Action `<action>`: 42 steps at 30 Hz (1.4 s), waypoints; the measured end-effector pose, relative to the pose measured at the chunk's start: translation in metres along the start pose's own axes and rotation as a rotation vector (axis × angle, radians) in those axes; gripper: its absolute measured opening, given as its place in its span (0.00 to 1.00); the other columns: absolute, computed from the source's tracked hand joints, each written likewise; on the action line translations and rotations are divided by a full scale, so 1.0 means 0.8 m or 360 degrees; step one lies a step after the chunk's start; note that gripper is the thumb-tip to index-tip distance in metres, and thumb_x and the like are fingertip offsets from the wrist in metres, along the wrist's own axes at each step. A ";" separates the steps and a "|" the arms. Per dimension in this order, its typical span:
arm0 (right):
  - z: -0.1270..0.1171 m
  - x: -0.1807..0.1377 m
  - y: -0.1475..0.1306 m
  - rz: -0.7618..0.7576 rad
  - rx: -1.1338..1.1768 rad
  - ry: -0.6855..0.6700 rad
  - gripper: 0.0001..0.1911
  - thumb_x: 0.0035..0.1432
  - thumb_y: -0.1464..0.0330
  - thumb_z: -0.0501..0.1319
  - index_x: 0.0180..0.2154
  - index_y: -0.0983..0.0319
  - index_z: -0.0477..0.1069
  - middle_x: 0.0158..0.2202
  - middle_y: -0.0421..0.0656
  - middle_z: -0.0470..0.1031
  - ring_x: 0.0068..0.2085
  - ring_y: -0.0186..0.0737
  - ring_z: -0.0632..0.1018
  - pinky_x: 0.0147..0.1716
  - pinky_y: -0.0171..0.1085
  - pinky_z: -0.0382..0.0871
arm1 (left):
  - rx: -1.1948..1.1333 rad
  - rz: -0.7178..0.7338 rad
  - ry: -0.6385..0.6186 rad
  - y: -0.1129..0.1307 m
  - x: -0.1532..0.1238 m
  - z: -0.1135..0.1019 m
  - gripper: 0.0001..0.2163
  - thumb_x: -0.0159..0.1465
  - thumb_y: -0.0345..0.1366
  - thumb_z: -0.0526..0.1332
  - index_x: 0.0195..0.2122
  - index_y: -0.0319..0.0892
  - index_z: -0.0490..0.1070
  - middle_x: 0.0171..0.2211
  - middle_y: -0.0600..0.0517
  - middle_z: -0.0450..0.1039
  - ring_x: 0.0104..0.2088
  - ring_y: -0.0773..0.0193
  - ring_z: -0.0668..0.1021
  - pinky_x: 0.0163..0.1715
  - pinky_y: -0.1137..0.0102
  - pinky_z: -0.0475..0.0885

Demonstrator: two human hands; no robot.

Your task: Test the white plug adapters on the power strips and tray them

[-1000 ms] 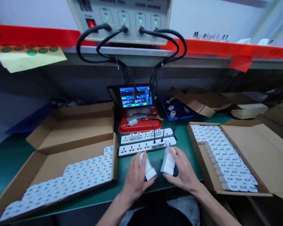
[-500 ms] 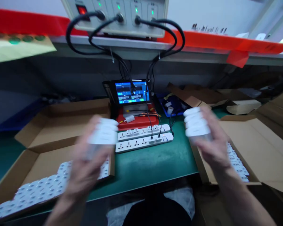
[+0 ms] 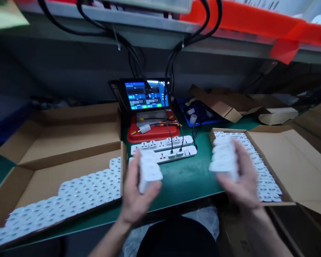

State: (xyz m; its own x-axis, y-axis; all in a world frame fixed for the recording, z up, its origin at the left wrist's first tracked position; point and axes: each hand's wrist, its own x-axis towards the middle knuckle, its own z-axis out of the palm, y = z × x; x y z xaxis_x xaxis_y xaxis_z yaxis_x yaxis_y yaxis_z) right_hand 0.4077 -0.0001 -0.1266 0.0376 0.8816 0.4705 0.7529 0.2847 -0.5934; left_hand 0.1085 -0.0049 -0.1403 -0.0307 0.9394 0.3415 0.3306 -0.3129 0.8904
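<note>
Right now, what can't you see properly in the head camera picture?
In the head view:
The left-hand plugs in the left hand: motion blur, so they can't be counted.
The right-hand plugs in the right hand: same blur.
The front power strip: its left end is hidden behind the left-hand plugs.
The tester screen: writing too small to read.
The control panel: cut off by the top edge.

A white stack of plug adapters (probably, since motion blurs it) stands upright in the left hand — a matching stack sits in the right hand.
</note>
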 end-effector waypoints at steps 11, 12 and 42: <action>0.085 -0.073 -0.014 0.0279 0.1564 -0.0869 0.72 0.54 0.39 0.75 0.80 0.45 0.30 0.81 0.54 0.47 0.79 0.63 0.58 0.73 0.65 0.61 | -0.0323 -0.0218 -0.0703 -0.028 -0.062 0.050 0.70 0.60 0.49 0.79 0.79 0.56 0.14 0.81 0.36 0.45 0.78 0.34 0.60 0.73 0.40 0.66; 0.083 -0.072 -0.010 0.0288 0.1570 -0.0916 0.72 0.54 0.44 0.78 0.80 0.44 0.31 0.82 0.53 0.47 0.79 0.62 0.57 0.74 0.65 0.60 | -0.0269 -0.0187 -0.0694 -0.033 -0.062 0.045 0.71 0.59 0.50 0.80 0.79 0.58 0.15 0.82 0.38 0.43 0.78 0.33 0.58 0.74 0.39 0.65; 0.109 -0.052 -0.007 0.0329 0.1695 -0.0994 0.70 0.50 0.59 0.83 0.80 0.47 0.40 0.79 0.54 0.56 0.76 0.60 0.64 0.74 0.62 0.60 | -0.0269 -0.0121 -0.0444 -0.049 -0.048 0.030 0.70 0.49 0.65 0.80 0.82 0.55 0.35 0.76 0.38 0.49 0.77 0.30 0.57 0.74 0.35 0.59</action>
State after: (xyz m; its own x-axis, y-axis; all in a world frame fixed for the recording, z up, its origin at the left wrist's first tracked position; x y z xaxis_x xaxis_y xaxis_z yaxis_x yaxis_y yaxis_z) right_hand 0.3446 -0.0051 -0.1999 -0.4455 0.8909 0.0886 -0.1455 0.0256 -0.9890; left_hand 0.1194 -0.0257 -0.1956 0.2177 0.9559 0.1972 0.1752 -0.2371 0.9556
